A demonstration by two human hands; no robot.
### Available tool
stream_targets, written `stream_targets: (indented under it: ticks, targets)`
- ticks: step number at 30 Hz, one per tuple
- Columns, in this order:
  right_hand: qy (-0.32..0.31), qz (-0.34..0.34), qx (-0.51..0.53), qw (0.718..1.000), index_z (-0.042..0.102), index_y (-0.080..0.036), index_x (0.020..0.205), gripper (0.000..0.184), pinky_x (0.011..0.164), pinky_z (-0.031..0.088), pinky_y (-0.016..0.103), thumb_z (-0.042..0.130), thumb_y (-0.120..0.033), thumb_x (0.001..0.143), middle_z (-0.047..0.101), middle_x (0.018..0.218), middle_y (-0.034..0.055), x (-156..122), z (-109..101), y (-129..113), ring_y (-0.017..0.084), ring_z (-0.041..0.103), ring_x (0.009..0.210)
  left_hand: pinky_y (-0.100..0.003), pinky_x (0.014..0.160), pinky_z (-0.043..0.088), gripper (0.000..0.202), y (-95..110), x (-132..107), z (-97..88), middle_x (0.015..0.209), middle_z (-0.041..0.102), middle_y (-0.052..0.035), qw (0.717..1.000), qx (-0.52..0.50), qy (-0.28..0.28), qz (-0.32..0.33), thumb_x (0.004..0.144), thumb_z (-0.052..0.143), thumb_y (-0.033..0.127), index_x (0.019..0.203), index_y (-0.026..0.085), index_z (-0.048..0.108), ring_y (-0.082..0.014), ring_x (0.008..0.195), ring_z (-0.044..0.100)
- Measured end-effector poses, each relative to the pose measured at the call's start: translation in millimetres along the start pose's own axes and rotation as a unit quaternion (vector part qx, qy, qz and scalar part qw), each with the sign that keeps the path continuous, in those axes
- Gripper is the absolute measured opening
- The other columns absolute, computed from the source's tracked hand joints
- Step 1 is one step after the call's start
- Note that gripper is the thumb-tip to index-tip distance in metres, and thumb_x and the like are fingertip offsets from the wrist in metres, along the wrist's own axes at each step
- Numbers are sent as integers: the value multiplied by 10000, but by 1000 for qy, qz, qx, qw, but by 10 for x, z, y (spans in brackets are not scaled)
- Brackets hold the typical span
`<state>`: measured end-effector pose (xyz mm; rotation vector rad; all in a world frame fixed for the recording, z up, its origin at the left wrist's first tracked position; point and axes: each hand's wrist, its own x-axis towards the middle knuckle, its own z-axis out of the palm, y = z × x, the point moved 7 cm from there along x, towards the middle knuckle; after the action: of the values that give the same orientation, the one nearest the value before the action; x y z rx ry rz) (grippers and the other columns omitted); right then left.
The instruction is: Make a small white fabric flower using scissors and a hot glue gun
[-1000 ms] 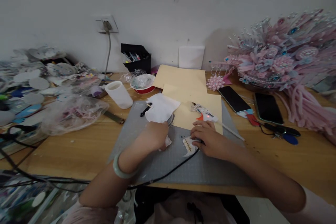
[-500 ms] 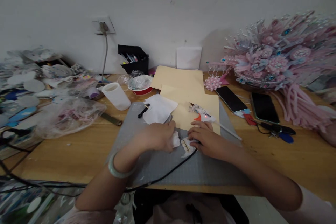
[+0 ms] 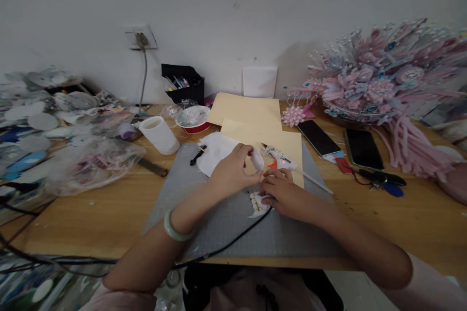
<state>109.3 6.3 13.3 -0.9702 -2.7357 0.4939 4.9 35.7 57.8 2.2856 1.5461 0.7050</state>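
Observation:
My left hand (image 3: 233,171) is raised over the mat, pinching a small curved white piece (image 3: 257,159) between thumb and fingers. Close beside it, my right hand (image 3: 290,194) is wrapped round the handle of a hot glue gun (image 3: 280,157). The gun has an orange trigger and a small red light, and its nozzle points up and left. A white glue stick (image 3: 314,180) sticks out of its back, and a black cord (image 3: 239,238) runs from below my hand. Under my hands lies a white scrap with pale gold beads or stitching (image 3: 257,202), partly covered.
A grey cutting mat (image 3: 204,233) carries beige card sheets (image 3: 251,109) and white fabric (image 3: 215,148). On the left stand a white cylinder (image 3: 159,135) and a plastic bag (image 3: 95,165). Two phones (image 3: 319,137), keys and a pink beaded headdress (image 3: 375,82) are on the right.
My left hand has lifted the white piece from the mat and moved it up and right, near the glue gun. My right hand has stayed on the gun.

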Motion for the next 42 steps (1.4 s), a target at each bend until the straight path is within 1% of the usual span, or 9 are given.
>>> stream_targets:
  ticks: [6, 14, 18, 21, 26, 30, 33, 38, 42]
  targets:
    - [-3, 13, 12, 1000, 600, -167, 910, 162, 898, 190, 385, 594, -216, 755, 616, 912, 55, 5, 8, 14, 224, 412, 1049, -275, 648, 429, 409, -7, 7, 8, 975, 474, -54, 994, -80, 77, 15, 658, 569, 300, 1014, 175, 410, -139, 754, 487]
    - [-5, 28, -14, 999, 629, -191, 837, 118, 887, 186, 403, 604, -255, 740, 591, 965, 59, -15, 1, 24, 244, 376, 1091, -314, 801, 412, 471, 48, -21, 79, 1001, 524, -70, 990, -117, 60, 41, 674, 554, 266, 1096, 155, 377, -170, 888, 501]
    - [13, 28, 33, 999, 620, -186, 799, 96, 886, 197, 424, 629, -225, 711, 620, 906, 47, 1, -4, 46, 248, 401, 1082, -326, 833, 398, 517, 89, -36, 77, 1051, 513, -90, 988, -107, 79, 74, 690, 533, 262, 1164, 147, 362, -178, 908, 493]
    - [61, 78, 98, 990, 616, -169, 753, 82, 847, 264, 404, 621, -238, 710, 631, 831, 46, 24, -81, 144, 222, 494, 939, -335, 868, 377, 536, 126, -58, 55, 1073, 502, -98, 987, -97, 90, 97, 708, 516, 274, 1206, 149, 360, -194, 965, 473]
    - [141, 211, 327, 910, 592, -169, 716, 164, 618, 380, 286, 569, -332, 709, 605, 686, 12, -7, -170, 384, 149, 527, 647, -380, 895, 350, 596, 125, -119, -9, 1115, 482, -103, 986, -81, 123, 82, 706, 519, 313, 1262, 192, 342, -231, 1033, 443]
    - [186, 237, 467, 831, 577, -169, 725, 216, 548, 382, 260, 601, -362, 630, 571, 641, -14, -46, -209, 438, 122, 501, 566, -381, 904, 347, 594, 137, -217, 35, 1128, 489, -114, 986, -56, 123, 96, 715, 520, 331, 1262, 175, 348, -231, 1042, 446]
    - [210, 257, 494, 804, 578, -170, 712, 209, 545, 388, 256, 611, -349, 609, 558, 585, -30, -78, -243, 458, 115, 500, 540, -390, 907, 345, 577, 131, -273, 109, 1118, 507, -118, 988, -24, 109, 103, 712, 533, 344, 1238, 167, 377, -235, 1042, 453]
    - [199, 246, 542, 779, 605, -162, 651, 174, 557, 390, 238, 653, -317, 589, 569, 588, -33, -79, -206, 450, 95, 490, 540, -373, 900, 358, 556, 154, -305, 153, 1096, 517, -117, 987, -14, 102, 124, 723, 539, 351, 1225, 162, 394, -221, 1031, 459]
    - [164, 249, 639, 710, 637, -163, 683, 178, 600, 399, 227, 687, -303, 584, 594, 657, -22, -81, -94, 429, 89, 516, 597, -386, 897, 361, 549, 159, -315, 173, 1102, 517, -114, 989, -16, 80, 120, 732, 525, 364, 1234, 185, 392, -228, 1028, 460]
